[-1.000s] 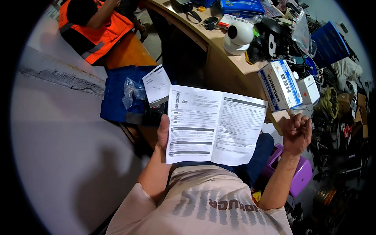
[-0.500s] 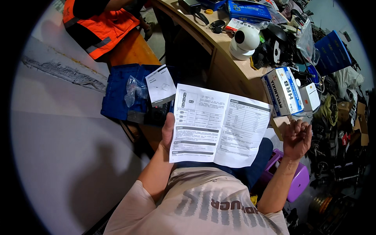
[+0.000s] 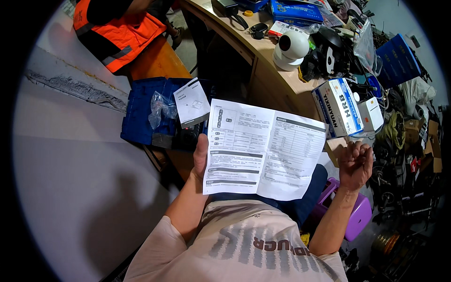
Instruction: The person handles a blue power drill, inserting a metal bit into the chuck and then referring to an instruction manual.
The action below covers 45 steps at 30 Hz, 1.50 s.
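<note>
My left hand [image 3: 201, 157] pinches the left edge of an unfolded instruction sheet [image 3: 263, 148], thumb lying across the printed face, fingers hidden behind the paper. The sheet is held open in the air above my lap, in front of the curved front edge of the wooden bench [image 3: 263, 70]. My right hand [image 3: 355, 162] is curled into a loose fist just off the sheet's right edge, holding nothing that I can see. Just beyond the sheet's top left corner, a smaller leaflet [image 3: 191, 102] and a clear plastic bag [image 3: 159, 110] lie on an open blue case [image 3: 141, 110]. On the bench a white dome camera [image 3: 292, 48] stands near the front edge, with a white and blue carton [image 3: 337, 107] at the edge nearest my right hand. A purple stool [image 3: 357, 214] sits below my right wrist. A person in an orange vest [image 3: 120, 28] is beyond the case.
</note>
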Each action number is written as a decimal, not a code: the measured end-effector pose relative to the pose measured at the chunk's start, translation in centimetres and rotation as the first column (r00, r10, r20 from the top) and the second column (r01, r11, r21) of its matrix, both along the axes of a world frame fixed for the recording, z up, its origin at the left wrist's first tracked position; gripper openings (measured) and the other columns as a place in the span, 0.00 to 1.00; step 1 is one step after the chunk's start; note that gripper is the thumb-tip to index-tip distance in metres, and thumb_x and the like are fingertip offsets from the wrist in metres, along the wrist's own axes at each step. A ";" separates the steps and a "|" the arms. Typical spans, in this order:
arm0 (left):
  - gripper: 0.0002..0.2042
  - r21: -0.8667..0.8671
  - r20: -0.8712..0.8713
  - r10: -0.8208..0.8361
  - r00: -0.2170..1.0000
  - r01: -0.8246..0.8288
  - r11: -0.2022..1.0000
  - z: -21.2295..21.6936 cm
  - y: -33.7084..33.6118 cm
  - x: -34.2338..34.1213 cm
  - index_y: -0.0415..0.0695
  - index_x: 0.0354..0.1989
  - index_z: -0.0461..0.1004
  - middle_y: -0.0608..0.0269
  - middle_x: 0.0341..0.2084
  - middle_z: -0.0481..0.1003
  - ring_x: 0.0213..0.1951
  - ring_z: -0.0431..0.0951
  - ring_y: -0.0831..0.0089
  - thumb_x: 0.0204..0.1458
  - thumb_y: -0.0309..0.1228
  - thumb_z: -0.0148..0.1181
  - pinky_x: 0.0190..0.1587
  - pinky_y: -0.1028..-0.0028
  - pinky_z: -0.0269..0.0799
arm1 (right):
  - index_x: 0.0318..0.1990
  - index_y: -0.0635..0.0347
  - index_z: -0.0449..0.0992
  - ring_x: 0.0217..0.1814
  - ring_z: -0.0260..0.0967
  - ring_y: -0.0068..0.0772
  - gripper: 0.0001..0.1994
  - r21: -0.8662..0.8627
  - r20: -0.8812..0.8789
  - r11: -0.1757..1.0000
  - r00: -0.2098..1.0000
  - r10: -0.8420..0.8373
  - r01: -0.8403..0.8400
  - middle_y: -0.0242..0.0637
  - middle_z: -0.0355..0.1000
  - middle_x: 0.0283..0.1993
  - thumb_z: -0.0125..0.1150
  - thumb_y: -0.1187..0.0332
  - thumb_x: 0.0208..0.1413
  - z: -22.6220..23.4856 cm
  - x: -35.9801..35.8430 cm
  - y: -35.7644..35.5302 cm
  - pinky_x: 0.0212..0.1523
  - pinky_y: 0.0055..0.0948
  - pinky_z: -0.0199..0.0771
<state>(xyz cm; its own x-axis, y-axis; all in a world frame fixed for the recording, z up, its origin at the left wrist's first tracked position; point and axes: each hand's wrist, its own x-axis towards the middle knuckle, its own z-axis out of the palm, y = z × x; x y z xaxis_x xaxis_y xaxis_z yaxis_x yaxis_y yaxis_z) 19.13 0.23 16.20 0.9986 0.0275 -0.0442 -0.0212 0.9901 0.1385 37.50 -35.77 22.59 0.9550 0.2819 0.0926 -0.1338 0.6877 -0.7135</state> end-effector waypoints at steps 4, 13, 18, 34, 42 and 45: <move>0.46 -0.067 0.050 -0.012 0.999 0.016 0.998 0.1 -0.1 0.2 0.40 0.73 0.65 0.40 0.65 0.72 0.62 0.78 0.49 0.51 0.57 0.74 0.57 0.51 0.83 | 0.39 0.60 0.68 0.34 0.53 0.27 0.15 -0.002 0.003 1.000 1.000 -0.016 0.016 0.35 0.59 0.33 0.48 0.60 0.77 -0.1 0.0 -0.1 0.36 0.27 0.60; 0.45 -0.046 0.054 0.002 0.999 0.000 0.999 0.5 -0.3 0.5 0.39 0.72 0.65 0.39 0.65 0.72 0.63 0.78 0.50 0.52 0.56 0.74 0.57 0.51 0.83 | 0.39 0.59 0.69 0.34 0.53 0.26 0.14 0.000 0.017 1.000 1.000 -0.001 0.001 0.34 0.61 0.34 0.49 0.60 0.76 -0.3 0.1 -0.3 0.36 0.26 0.60; 0.47 -0.048 0.065 -0.004 0.998 0.007 0.999 0.4 -0.4 0.5 0.38 0.73 0.64 0.38 0.66 0.71 0.63 0.78 0.50 0.52 0.57 0.73 0.57 0.51 0.83 | 0.39 0.59 0.70 0.34 0.52 0.26 0.13 0.001 0.021 1.000 1.000 -0.015 0.015 0.34 0.61 0.34 0.50 0.61 0.76 -0.5 0.2 -0.4 0.35 0.25 0.60; 0.48 -0.019 0.040 0.031 0.999 -0.031 0.999 0.5 -0.6 0.3 0.40 0.74 0.63 0.41 0.68 0.69 0.65 0.75 0.49 0.52 0.60 0.72 0.62 0.49 0.79 | 0.40 0.59 0.69 0.38 0.56 0.29 0.13 0.017 0.056 0.997 0.996 0.069 -0.070 0.35 0.61 0.35 0.48 0.60 0.77 -0.5 0.1 -0.6 0.39 0.27 0.64; 0.47 -0.075 0.043 0.015 0.999 -0.012 0.997 0.2 -0.4 0.3 0.42 0.74 0.63 0.42 0.67 0.70 0.65 0.76 0.51 0.52 0.59 0.73 0.62 0.49 0.79 | 0.40 0.59 0.69 0.38 0.56 0.29 0.13 0.016 0.053 0.998 0.997 0.062 -0.062 0.35 0.61 0.35 0.48 0.61 0.77 -0.7 0.3 -0.8 0.39 0.28 0.63; 0.47 -0.101 0.050 0.000 0.999 0.005 0.995 0.2 -0.2 0.2 0.42 0.74 0.64 0.43 0.67 0.71 0.65 0.76 0.51 0.52 0.59 0.73 0.62 0.49 0.79 | 0.40 0.59 0.68 0.38 0.55 0.29 0.13 0.006 0.054 0.999 0.998 0.043 -0.043 0.35 0.61 0.35 0.49 0.61 0.76 -0.7 0.3 -0.8 0.39 0.28 0.62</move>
<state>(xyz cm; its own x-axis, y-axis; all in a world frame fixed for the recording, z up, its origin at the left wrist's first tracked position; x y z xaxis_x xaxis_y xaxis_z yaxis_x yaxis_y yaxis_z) 19.32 -0.01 16.39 0.9997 0.0226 0.0028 -0.0227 0.9991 0.0363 37.78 -36.59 21.86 0.9357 0.3215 0.1455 -0.1249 0.6874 -0.7154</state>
